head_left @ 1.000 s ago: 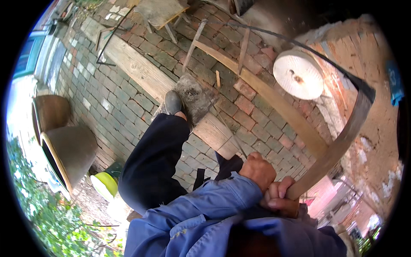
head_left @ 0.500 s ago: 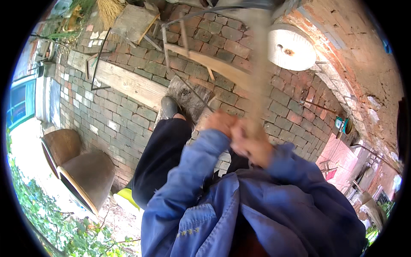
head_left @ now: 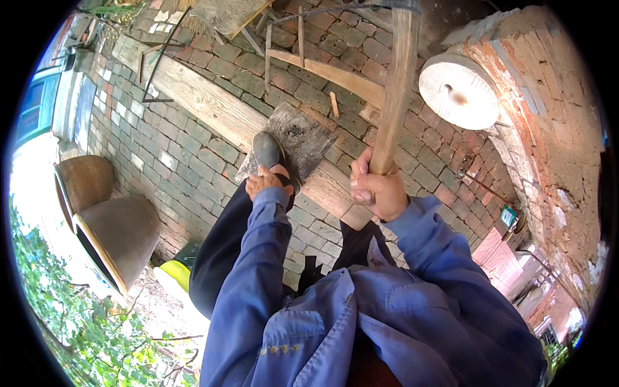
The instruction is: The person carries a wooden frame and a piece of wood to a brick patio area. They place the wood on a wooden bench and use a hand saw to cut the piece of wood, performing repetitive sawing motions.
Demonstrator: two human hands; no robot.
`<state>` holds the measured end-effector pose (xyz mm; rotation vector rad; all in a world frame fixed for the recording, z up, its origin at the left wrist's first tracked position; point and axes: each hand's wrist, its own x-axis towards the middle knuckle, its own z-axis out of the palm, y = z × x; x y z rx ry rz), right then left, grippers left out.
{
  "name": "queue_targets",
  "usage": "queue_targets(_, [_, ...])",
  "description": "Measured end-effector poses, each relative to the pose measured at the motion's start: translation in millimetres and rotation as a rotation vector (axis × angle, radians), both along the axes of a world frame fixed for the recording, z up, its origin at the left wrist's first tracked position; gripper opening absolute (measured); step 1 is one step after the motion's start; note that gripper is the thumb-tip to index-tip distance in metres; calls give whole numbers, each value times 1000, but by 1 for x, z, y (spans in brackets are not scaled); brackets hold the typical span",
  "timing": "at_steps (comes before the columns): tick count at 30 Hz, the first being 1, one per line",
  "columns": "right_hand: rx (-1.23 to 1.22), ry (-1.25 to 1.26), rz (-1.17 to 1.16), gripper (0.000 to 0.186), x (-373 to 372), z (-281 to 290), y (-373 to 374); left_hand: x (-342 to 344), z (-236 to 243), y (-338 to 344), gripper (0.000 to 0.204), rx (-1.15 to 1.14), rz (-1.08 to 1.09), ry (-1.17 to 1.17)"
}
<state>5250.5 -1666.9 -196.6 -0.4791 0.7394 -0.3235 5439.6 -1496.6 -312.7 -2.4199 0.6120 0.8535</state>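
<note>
My right hand (head_left: 380, 187) is closed around the lower end of a wooden arm of a frame saw (head_left: 398, 84). The saw reaches up and away to the left, with a crossbar and a cord near the top; its blade cannot be made out. My left hand (head_left: 265, 183) lies on my dark trouser leg near the knee, holding no tool, its fingers partly bent and apart. Just beyond it, my left shoe (head_left: 267, 149) stands on a weathered wooden block (head_left: 303, 142). The block lies across a long plank (head_left: 200, 93), whose near end shows below my right hand (head_left: 332, 190).
A round white stone (head_left: 458, 93) leans by the brick wall (head_left: 535, 71) at right. Two brown jars (head_left: 126, 226) lie at left beside leafy branches. A wooden stool (head_left: 229, 16) and a thin dark metal frame (head_left: 155, 71) are at the far side. Brick paving (head_left: 187, 138) surrounds the plank.
My left hand has left my right hand and moved left onto my leg. The saw has stopped blurring and its upright arm stays in my right hand. The view has shifted slightly.
</note>
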Motion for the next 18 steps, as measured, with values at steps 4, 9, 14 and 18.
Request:
queue_targets(4, [-78,186,71,19,13,14,-10,11,-39,3,92,180,263,254])
queue_targets(9, [-185,271,52,26,37,41,-4,13,-47,4,79,106,201,245])
queue_targets(14, [-230,367,19,25,57,44,1,24,-60,-10,74,61,175,252])
queue_targets(18, [-274,399,115,32,16,60,5,25,-70,-13,70,50,159,277])
